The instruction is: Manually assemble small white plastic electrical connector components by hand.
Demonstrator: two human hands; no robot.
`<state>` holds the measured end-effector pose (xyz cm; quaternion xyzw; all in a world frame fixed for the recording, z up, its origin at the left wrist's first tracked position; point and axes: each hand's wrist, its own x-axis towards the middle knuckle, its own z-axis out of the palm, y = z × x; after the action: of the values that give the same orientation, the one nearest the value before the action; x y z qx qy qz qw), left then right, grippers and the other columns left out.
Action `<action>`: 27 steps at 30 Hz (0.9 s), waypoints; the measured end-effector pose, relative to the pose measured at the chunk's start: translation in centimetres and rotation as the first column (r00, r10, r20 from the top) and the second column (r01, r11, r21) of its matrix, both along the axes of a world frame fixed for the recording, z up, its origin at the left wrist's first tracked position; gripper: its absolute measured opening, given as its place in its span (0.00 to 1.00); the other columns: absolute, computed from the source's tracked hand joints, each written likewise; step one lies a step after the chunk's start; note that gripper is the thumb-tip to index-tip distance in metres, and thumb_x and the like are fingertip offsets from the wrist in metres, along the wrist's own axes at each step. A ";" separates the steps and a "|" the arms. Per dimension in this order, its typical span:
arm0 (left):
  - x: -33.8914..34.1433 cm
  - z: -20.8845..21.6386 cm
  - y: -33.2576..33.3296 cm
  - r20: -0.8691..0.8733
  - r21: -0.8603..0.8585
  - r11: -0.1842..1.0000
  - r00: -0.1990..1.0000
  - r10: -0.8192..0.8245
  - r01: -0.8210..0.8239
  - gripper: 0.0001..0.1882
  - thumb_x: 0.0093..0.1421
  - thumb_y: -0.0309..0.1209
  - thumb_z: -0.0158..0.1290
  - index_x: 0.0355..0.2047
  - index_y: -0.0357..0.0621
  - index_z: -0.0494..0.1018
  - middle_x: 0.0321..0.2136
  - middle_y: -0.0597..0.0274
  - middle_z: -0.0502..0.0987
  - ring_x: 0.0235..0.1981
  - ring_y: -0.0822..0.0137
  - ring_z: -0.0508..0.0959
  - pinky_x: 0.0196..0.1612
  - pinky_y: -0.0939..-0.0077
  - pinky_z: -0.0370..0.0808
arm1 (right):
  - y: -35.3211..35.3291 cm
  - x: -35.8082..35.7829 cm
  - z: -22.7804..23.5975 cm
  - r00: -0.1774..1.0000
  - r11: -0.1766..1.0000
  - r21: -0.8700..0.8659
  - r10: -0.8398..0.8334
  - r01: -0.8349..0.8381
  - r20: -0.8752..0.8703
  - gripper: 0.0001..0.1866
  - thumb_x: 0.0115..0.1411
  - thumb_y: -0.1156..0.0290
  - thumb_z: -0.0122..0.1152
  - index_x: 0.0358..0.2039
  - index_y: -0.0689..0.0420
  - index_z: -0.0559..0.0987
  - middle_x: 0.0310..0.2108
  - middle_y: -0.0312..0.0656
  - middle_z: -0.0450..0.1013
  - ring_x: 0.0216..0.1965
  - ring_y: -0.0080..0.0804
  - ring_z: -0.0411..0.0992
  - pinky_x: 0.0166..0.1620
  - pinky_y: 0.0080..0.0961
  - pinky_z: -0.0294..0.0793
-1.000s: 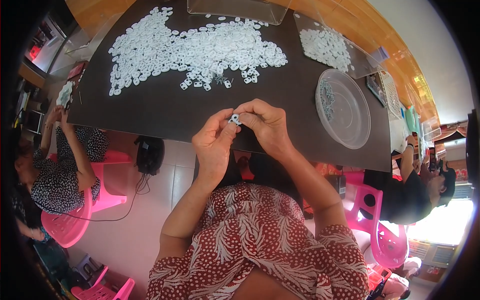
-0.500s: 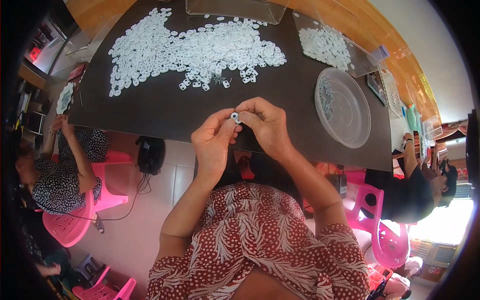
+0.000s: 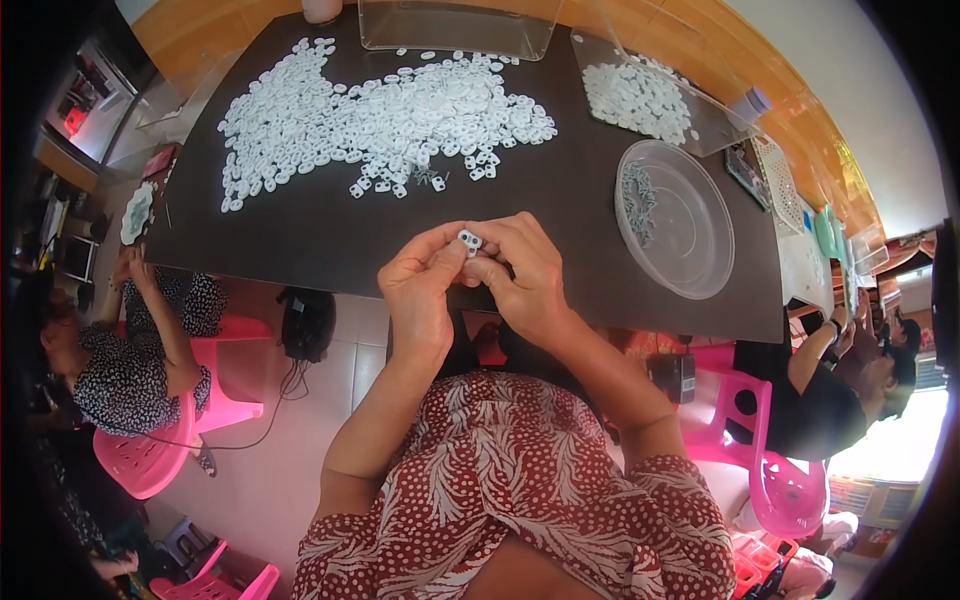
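Observation:
Between my two hands, over the near edge of the dark table (image 3: 330, 235), is a small white oval plastic piece with two holes (image 3: 469, 241). My left hand (image 3: 420, 290) pinches it between thumb and fingers. From the other side, my right hand (image 3: 525, 280) closes on it with curled fingers; whether a smaller part is also in the fingertips, I cannot tell. Beyond my hands spreads a big heap of similar white pieces (image 3: 400, 115). A few small grey metal pins (image 3: 428, 178) lie at its near edge.
A round clear plastic lid (image 3: 690, 235) at the right holds more metal pins (image 3: 638, 205). Behind it, a clear tray holds white pieces (image 3: 637, 100). A clear bin (image 3: 455, 30) stands at the back. People sit on both sides, near pink chairs (image 3: 145, 455).
My right hand's fingers have shifted around the white piece, and its two holes now face up more plainly. The view has tilted slightly, so the table contents sit a little differently.

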<state>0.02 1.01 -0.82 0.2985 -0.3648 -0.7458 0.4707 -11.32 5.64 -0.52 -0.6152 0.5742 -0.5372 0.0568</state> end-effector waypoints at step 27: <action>-0.3 0.5 0.8 0.042 -0.272 0.961 0.999 -0.031 0.041 0.12 0.59 0.23 0.51 0.43 0.32 0.73 0.34 0.61 0.76 0.32 0.77 0.73 0.35 0.84 0.71 | 1.2 -0.7 0.5 0.982 0.997 -0.081 0.024 -0.009 0.185 0.18 0.41 0.84 0.65 0.37 0.62 0.76 0.29 0.41 0.73 0.27 0.29 0.68 0.28 0.22 0.69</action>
<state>-0.30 1.78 -0.32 0.2381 -0.4780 -0.6911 0.4869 -12.05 6.84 -0.02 -0.5690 0.5392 -0.6143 0.0898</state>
